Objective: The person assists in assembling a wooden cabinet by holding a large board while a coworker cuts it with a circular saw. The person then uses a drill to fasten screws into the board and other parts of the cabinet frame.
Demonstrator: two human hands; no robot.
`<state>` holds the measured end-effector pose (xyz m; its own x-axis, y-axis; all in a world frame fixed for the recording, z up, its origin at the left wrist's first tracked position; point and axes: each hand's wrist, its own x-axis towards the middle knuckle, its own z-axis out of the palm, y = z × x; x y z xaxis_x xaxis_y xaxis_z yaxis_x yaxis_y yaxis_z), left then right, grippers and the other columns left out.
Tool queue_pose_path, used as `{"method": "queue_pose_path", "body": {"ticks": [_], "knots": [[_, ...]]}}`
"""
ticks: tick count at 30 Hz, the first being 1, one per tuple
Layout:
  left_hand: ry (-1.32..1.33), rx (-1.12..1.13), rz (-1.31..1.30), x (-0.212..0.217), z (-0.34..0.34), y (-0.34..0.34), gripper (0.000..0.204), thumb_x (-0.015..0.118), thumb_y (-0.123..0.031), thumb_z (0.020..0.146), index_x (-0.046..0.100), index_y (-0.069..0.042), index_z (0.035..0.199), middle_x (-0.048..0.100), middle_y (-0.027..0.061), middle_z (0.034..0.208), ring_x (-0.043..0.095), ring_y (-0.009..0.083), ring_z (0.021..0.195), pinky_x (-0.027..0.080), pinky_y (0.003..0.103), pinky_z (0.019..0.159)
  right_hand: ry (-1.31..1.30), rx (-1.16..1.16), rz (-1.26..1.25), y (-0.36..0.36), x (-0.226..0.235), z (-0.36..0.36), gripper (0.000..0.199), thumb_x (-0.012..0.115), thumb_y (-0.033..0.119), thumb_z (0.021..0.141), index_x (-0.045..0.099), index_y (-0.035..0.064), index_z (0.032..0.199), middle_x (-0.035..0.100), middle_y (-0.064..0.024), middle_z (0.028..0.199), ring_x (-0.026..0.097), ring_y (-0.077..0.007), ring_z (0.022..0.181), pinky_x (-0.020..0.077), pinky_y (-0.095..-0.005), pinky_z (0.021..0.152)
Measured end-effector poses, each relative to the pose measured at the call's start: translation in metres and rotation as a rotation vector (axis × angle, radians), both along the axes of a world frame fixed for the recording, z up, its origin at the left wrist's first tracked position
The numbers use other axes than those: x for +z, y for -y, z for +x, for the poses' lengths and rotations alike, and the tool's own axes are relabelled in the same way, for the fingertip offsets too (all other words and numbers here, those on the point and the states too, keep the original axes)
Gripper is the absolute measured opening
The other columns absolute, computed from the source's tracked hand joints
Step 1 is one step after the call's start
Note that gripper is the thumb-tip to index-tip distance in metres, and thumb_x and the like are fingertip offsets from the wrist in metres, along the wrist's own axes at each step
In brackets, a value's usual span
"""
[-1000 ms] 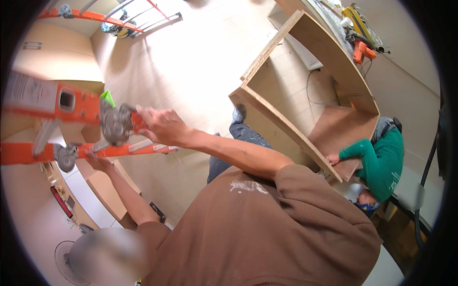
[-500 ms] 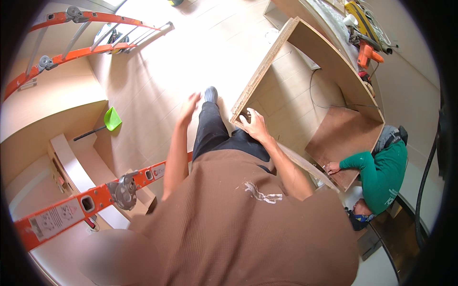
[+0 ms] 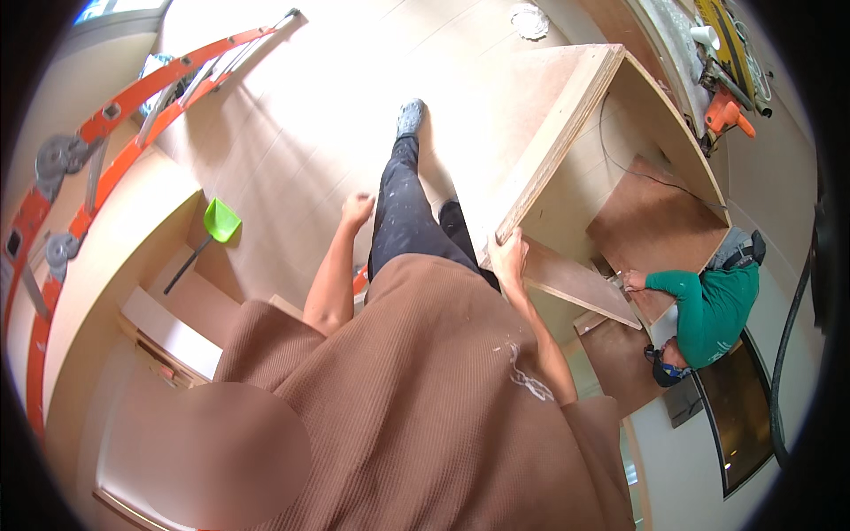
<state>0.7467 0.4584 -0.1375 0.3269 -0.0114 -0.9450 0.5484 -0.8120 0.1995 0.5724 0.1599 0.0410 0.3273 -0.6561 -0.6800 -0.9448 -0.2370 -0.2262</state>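
Observation:
A large open plywood box frame [image 3: 567,133] stands at my right side, its layered edges facing up toward me. My right hand [image 3: 507,257] is closed around the near corner of this frame, with the fingers wrapped over the edge. To the left of my leg hangs my left hand [image 3: 358,211], its fingers curled in and nothing visible in them. Across the frame's far right end, a co-worker in a green top [image 3: 722,305] bends down with a hand [image 3: 634,280] on the wooden panels there.
An orange folding ladder [image 3: 115,164] spreads along the left. A green dustpan [image 3: 221,219] with a dark handle lies by pale cabinet parts [image 3: 168,332]. Power tools, one of them orange [image 3: 728,115], rest on a ledge at upper right. A dark cable [image 3: 611,150] runs through the frame.
My leg has stepped forward. The box frame has turned, showing more of its outer side, and my right hand now grips its corner more fully. My left hand's fingers have curled in.

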Motion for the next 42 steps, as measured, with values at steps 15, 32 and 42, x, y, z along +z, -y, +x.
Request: {"method": "queue_pose_path", "body": {"ticks": [15, 32, 42], "knots": [[0.723, -0.652, -0.474, 0.050, 0.151, 0.193, 0.039, 0.055, -0.007, 0.083, 0.050, -0.003, 0.122, 0.053, 0.0212, 0.118, 0.057, 0.0368, 0.102, 0.046, 0.042, 0.090, -0.109, -0.202, -0.066, -0.009, -0.002, 0.011, 0.049, 0.063, 0.034, 0.080, 0.052, -0.0046, 0.108, 0.061, -0.0310, 0.091, 0.060, -0.0452, 0.090, 0.0487, -0.0499, 0.081], [1.147, -2.292, -1.450, 0.147, 0.047, 0.398, 0.052, 0.060, -0.011, 0.074, 0.052, -0.017, 0.125, 0.043, 0.0185, 0.134, 0.030, 0.0347, 0.134, 0.024, 0.048, 0.110, 0.103, -0.344, -0.329, -0.042, -0.042, -0.007, 0.039, 0.066, 0.028, 0.075, 0.056, -0.0005, 0.099, 0.064, -0.0210, 0.086, 0.064, -0.0378, 0.077, 0.0513, -0.0477, 0.069], [0.570, -2.658, -1.521, 0.139, 0.021, 0.442, 0.035, 0.070, -0.022, 0.074, 0.060, -0.013, 0.107, 0.060, 0.0109, 0.102, 0.058, 0.0309, 0.101, 0.042, 0.046, 0.088, -0.110, -0.727, -0.479, -0.060, -0.026, 0.029, 0.045, 0.073, 0.012, 0.060, 0.056, 0.0034, 0.101, 0.062, -0.0149, 0.086, 0.062, -0.0324, 0.083, 0.0471, -0.0445, 0.073]]}}
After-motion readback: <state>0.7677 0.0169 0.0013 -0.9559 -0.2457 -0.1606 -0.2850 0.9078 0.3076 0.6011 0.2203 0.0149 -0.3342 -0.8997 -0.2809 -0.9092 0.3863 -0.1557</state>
